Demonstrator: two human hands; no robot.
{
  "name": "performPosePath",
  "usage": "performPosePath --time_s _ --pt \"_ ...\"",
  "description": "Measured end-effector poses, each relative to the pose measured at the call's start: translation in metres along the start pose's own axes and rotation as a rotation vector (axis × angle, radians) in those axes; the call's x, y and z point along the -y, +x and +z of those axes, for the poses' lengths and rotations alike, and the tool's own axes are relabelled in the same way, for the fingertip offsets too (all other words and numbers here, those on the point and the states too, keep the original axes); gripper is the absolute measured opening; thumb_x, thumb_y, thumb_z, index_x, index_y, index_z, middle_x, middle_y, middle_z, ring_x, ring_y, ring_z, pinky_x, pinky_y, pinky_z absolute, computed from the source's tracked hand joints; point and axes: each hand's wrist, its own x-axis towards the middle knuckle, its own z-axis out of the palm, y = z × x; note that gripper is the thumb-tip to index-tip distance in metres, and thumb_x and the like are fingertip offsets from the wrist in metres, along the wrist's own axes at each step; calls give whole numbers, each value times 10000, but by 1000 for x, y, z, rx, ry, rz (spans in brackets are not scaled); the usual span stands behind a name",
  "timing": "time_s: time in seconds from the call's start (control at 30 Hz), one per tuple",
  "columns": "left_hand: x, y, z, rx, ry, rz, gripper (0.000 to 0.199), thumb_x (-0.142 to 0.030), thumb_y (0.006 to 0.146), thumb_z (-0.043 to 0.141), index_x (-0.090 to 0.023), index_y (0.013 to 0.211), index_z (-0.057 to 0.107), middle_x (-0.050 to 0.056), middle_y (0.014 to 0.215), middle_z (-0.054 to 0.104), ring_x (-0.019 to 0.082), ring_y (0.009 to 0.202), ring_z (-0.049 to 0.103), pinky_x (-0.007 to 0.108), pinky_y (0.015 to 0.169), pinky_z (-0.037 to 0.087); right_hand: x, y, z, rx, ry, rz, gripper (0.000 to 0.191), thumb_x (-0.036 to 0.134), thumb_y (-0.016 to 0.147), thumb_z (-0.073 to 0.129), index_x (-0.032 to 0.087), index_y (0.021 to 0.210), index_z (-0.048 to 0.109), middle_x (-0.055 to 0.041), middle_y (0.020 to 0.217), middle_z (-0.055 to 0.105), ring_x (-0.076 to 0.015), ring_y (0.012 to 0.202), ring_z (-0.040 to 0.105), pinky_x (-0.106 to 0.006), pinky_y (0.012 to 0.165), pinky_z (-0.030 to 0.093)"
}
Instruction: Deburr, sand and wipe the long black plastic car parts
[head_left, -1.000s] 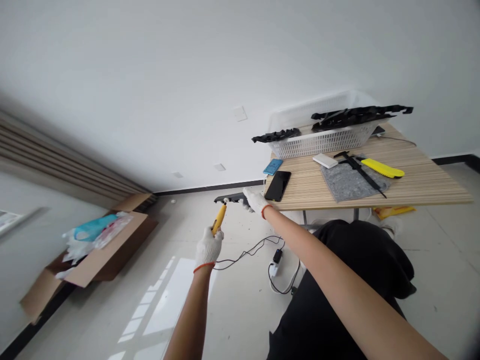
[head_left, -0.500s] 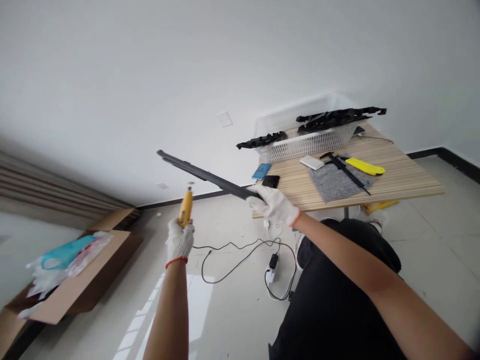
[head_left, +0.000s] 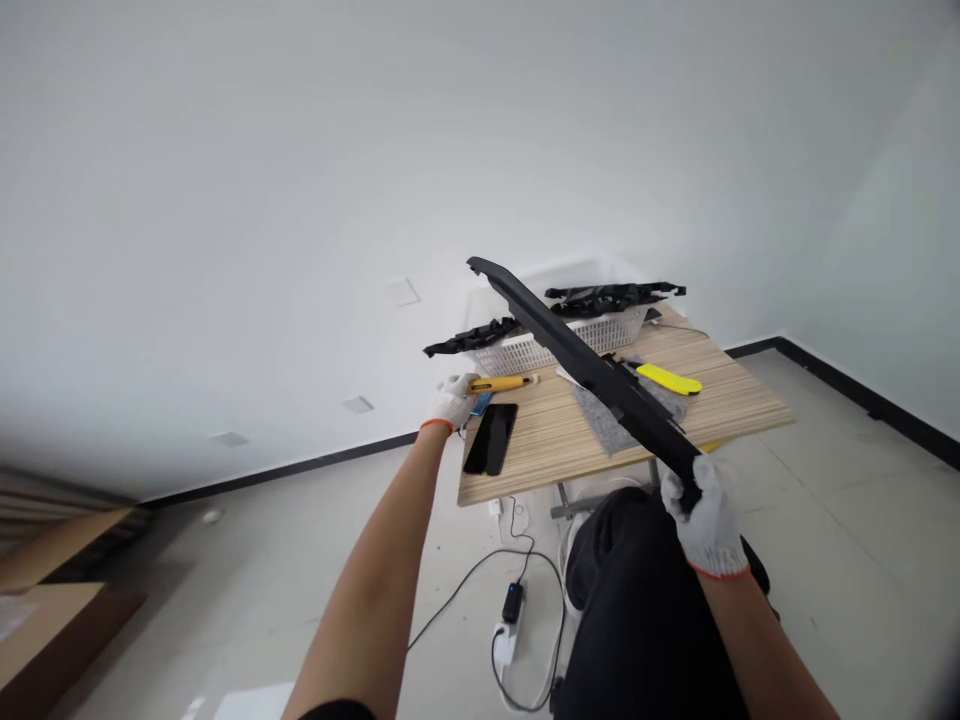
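In white gloves with orange cuffs, both my hands hold something. My left hand point(head_left: 452, 402) is closed round a slim yellow rotary tool point(head_left: 499, 384), its small round tip pointing right, over the left side of the table. My right hand point(head_left: 705, 515) grips the lower end of a long black plastic trim strip point(head_left: 577, 358). The strip slants up and left across the table, hiding part of the basket and the grey cloth point(head_left: 604, 425). A yellow-handled cutter point(head_left: 669, 379) lies beside the cloth. Behind the strip, a dark caliper is mostly covered.
A white plastic basket point(head_left: 510, 357) at the table's back holds more black strips point(head_left: 607, 297), some overhanging its rim. Black phones point(head_left: 491, 440) lie at the wooden table's point(head_left: 547, 455) left edge. Cables and a power strip point(head_left: 506, 640) are on the floor; a cardboard box point(head_left: 60, 640) stands left.
My left hand has brought the rotary tool rightward to the table. My right hand has drawn the strip right and nearer, swinging it over the table. The view has shifted too.
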Motion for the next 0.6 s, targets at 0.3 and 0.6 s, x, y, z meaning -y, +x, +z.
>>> performPosePath --time_s 0.3,0.6 --pt "-16 18 6 11 27 -81 454 -199 923 533 -173 1369 615 166 1249 630 270 1101 647 336 935 501 -1 7 1 1 83 84 421 558 739 729 245 583 494 7 500 420 -107 378 362 -229 302 220" --pt "-66 -50 -46 146 177 83 286 -371 916 586 -154 1041 724 213 1060 692 385 1089 639 485 928 480 7 10 7 -36 77 101 287 499 776 659 254 675 549 -3 537 431 -117 390 355 -239 282 184"
